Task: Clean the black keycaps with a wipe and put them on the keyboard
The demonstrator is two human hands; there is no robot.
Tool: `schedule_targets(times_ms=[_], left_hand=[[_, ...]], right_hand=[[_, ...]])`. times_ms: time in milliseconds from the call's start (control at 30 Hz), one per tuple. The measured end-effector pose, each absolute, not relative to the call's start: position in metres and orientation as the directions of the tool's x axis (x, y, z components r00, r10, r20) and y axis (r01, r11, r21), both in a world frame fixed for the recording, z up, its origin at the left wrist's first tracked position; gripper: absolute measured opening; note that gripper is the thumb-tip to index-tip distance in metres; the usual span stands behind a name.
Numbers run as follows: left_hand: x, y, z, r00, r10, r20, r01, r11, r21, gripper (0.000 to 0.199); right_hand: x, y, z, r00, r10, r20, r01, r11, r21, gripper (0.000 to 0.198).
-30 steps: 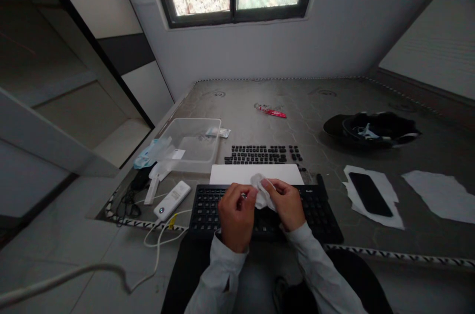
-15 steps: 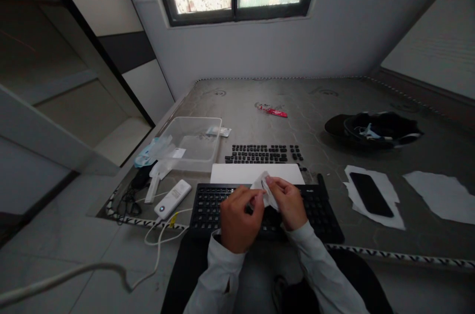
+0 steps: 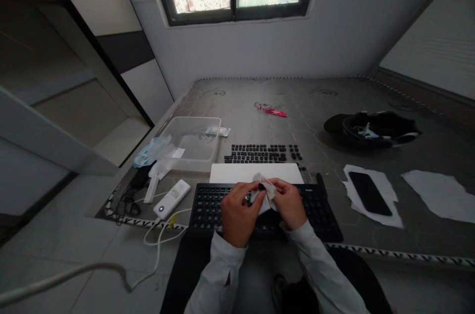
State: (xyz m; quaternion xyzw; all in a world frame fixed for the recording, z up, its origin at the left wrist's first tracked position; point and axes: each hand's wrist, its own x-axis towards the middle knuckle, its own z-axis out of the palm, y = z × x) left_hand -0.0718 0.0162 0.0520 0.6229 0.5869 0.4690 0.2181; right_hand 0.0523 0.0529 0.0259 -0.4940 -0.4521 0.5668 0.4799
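Between thumb and forefinger, my left hand point(image 3: 239, 210) pinches a small black keycap point(image 3: 261, 186). My right hand point(image 3: 290, 203) is closed on a crumpled white tissue point(image 3: 267, 195), which lies against the keycap. Both hands are over a black keyboard point(image 3: 210, 207) with its keycaps off, at least on the left part. Just behind it lies a white sheet point(image 3: 226, 173), partly covered by my fingers. Beyond the sheet, rows of loose black keycaps point(image 3: 256, 154) are laid out in keyboard order.
Left of the keycaps stands a clear plastic box point(image 3: 196, 143). A white power bank point(image 3: 172, 199) with a cable sits at the front left. To the right are a phone point(image 3: 370, 193) on white tissue, another tissue point(image 3: 438, 192) and a black cap point(image 3: 371, 128). A red wrapper point(image 3: 272, 111) lies farther back.
My left fingers have shifted up and now grip the black keycap in plain sight. The tissue has folded down around it in my right hand.
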Motion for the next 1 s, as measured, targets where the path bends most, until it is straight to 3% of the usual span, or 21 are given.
schedule_targets(times_ms=[133, 233, 333, 433, 533, 733, 1000], left_hand=[[-0.071, 0.016, 0.051, -0.226, 0.944, 0.240, 0.374, -0.144, 0.916, 0.023], [-0.073, 0.017, 0.050, -0.202, 0.978, 0.048, 0.009, -0.047, 0.999, 0.031], [-0.076, 0.018, 0.050, -0.082, 0.993, -0.084, -0.355, 0.049, 0.934, 0.035], [-0.079, 0.019, 0.050, -0.017, 0.991, -0.130, -0.496, 0.104, 0.862, 0.033], [-0.080, 0.020, 0.051, 0.005, 0.988, -0.154, -0.510, 0.135, 0.850, 0.036], [-0.078, 0.020, 0.053, 0.000, 0.992, -0.129, -0.405, 0.118, 0.907, 0.038], [-0.077, 0.022, 0.049, 0.040, 0.998, -0.045, 0.042, 0.043, 0.998, 0.040]], right_hand=[[0.055, 0.052, 0.029, 0.000, 0.998, -0.068, -0.103, -0.068, -0.992, 0.034], [0.060, 0.053, 0.031, 0.069, 0.997, 0.030, -0.074, 0.035, -0.997, 0.028], [0.064, 0.052, 0.033, 0.100, 0.992, 0.079, -0.061, 0.085, -0.995, 0.022], [0.064, 0.049, 0.039, 0.073, 0.991, 0.112, -0.026, 0.114, -0.993, 0.012], [0.063, 0.044, 0.047, 0.073, 0.967, 0.244, 0.099, 0.237, -0.967, 0.004], [0.062, 0.035, 0.066, -0.162, 0.935, 0.315, 0.314, 0.351, -0.882, 0.022], [0.072, 0.045, 0.058, -0.228, 0.904, 0.361, 0.377, 0.424, -0.823, 0.016]])
